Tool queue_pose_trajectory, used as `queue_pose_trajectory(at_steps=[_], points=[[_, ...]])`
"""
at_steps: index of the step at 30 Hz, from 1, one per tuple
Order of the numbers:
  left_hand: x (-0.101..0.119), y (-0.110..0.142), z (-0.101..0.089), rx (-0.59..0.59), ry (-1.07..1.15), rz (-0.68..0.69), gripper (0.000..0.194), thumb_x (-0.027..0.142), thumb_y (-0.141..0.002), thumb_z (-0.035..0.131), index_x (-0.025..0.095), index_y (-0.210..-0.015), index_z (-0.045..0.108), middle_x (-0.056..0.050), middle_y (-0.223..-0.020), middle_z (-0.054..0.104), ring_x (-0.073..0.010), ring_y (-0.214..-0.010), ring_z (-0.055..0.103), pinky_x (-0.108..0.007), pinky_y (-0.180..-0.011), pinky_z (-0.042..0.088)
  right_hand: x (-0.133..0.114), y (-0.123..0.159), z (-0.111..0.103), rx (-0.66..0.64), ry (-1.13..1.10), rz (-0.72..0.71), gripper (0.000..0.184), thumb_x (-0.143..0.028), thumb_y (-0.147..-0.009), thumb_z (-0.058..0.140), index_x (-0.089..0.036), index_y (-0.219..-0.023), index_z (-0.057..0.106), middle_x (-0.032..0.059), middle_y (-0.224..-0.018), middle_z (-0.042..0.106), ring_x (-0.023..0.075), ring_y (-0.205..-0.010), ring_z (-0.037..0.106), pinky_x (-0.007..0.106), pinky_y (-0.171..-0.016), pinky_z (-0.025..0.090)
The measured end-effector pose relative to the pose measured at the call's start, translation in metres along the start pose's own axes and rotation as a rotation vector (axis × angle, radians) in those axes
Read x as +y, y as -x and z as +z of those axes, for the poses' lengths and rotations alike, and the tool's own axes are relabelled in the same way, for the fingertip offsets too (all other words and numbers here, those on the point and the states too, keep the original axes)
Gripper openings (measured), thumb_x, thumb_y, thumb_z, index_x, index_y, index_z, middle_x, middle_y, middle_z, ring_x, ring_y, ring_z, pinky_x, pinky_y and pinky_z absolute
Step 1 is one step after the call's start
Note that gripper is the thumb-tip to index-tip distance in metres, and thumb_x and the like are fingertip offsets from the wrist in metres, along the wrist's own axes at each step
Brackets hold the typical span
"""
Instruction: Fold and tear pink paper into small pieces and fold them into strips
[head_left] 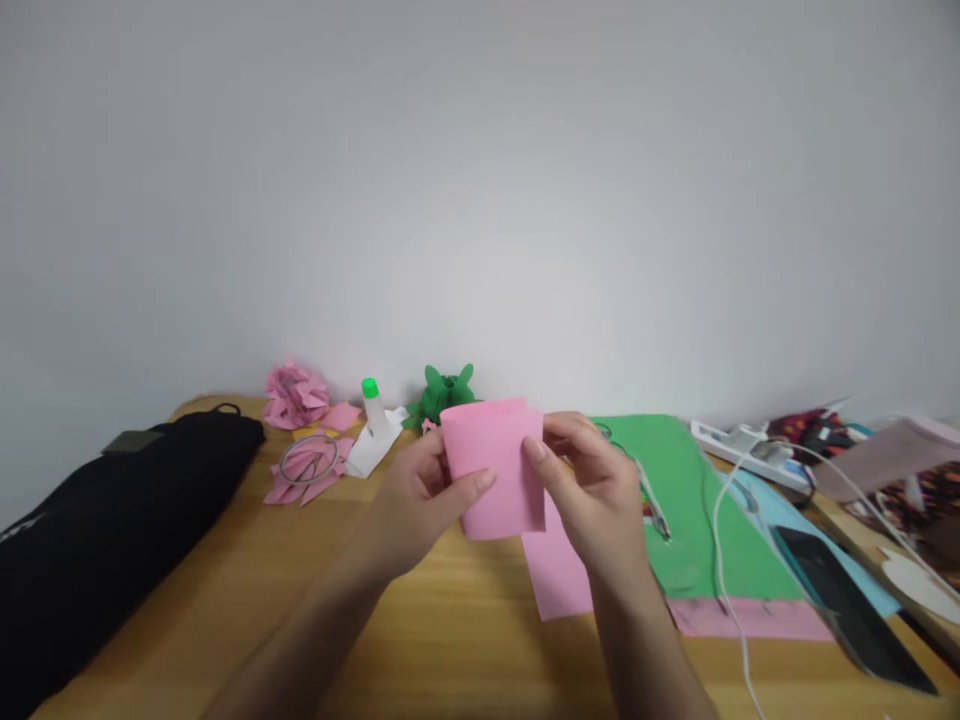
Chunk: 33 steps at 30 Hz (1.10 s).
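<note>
Both hands hold a folded piece of pink paper up above the wooden table. My left hand grips its left side, thumb laid across the front. My right hand pinches the right edge with thumb in front and fingers behind. Under the hands another pink sheet lies flat on the table.
A pink paper flower, a glue bottle with a green cap, a green paper piece, a metal ring on pink petals lie at the back. Black bag at left. Green sheet, white cable, phone, power strip at right.
</note>
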<state>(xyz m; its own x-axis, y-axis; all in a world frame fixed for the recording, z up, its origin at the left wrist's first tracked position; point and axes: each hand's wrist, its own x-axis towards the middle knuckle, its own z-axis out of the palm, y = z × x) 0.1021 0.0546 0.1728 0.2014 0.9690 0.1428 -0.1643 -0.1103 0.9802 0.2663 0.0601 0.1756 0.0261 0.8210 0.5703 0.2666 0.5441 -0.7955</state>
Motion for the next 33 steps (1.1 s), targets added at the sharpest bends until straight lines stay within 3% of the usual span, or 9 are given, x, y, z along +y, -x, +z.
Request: queue_pose_trajectory(at_steps=[3, 6, 10, 14, 23, 33], points=[[0.007, 0.003, 0.005, -0.041, -0.02, 0.027, 0.03, 0.024, -0.077, 0.064, 0.016, -0.106, 0.064, -0.004, -0.083, 0.072, -0.0189, -0.083, 0.068, -0.027, -0.068, 0.057, -0.006, -0.003, 0.003, -0.012, -0.163, 0.053, 0.008, -0.026, -0.085, 0.062, -0.025, -0.082, 0.07, -0.0007, -0.075, 0.065, 0.0114, -0.069, 0.056, 0.024, -0.063, 0.045], [0.006, 0.006, 0.007, 0.037, -0.042, 0.063, 0.031, 0.026, -0.078, 0.066, 0.016, -0.107, 0.064, -0.007, -0.091, 0.073, -0.018, -0.081, 0.068, -0.024, -0.064, 0.056, -0.008, 0.002, 0.008, 0.056, -0.201, 0.095, 0.008, -0.026, -0.082, 0.065, -0.025, -0.077, 0.071, -0.0021, -0.071, 0.067, 0.0101, -0.065, 0.056, 0.022, -0.059, 0.045], [0.005, 0.009, 0.006, 0.111, -0.01, 0.069, 0.025, 0.031, -0.078, 0.068, 0.017, -0.098, 0.067, -0.004, -0.079, 0.072, -0.0145, -0.066, 0.066, -0.02, -0.053, 0.055, -0.009, 0.008, 0.012, 0.099, -0.197, 0.113, 0.006, -0.025, -0.079, 0.069, -0.024, -0.073, 0.07, -0.0025, -0.066, 0.065, 0.0092, -0.06, 0.055, 0.021, -0.055, 0.045], [0.006, 0.014, 0.005, 0.142, -0.005, 0.076, 0.022, 0.027, -0.077, 0.069, 0.017, -0.096, 0.069, -0.003, -0.078, 0.073, -0.013, -0.065, 0.067, -0.018, -0.052, 0.055, -0.009, 0.01, 0.01, 0.098, -0.21, 0.101, 0.007, -0.021, -0.077, 0.071, -0.024, -0.071, 0.069, -0.0047, -0.061, 0.062, 0.0075, -0.058, 0.053, 0.019, -0.052, 0.043], [0.008, 0.018, 0.003, 0.07, 0.09, 0.029, 0.008, 0.026, -0.082, 0.067, 0.028, -0.089, 0.072, 0.005, -0.073, 0.073, -0.005, -0.062, 0.065, -0.008, -0.053, 0.052, -0.021, 0.012, 0.008, 0.114, -0.194, 0.073, 0.013, -0.016, -0.078, 0.07, -0.028, -0.079, 0.072, -0.0052, -0.067, 0.066, 0.0076, -0.061, 0.056, 0.018, -0.054, 0.046], [0.011, 0.018, 0.003, 0.098, 0.006, 0.04, 0.006, 0.03, -0.08, 0.068, 0.031, -0.083, 0.073, 0.006, -0.066, 0.072, -0.007, -0.055, 0.065, -0.01, -0.047, 0.051, -0.024, 0.013, 0.01, 0.163, -0.205, 0.067, 0.012, -0.015, -0.076, 0.072, -0.028, -0.075, 0.073, -0.0055, -0.066, 0.069, 0.0071, -0.058, 0.059, 0.018, -0.052, 0.048]])
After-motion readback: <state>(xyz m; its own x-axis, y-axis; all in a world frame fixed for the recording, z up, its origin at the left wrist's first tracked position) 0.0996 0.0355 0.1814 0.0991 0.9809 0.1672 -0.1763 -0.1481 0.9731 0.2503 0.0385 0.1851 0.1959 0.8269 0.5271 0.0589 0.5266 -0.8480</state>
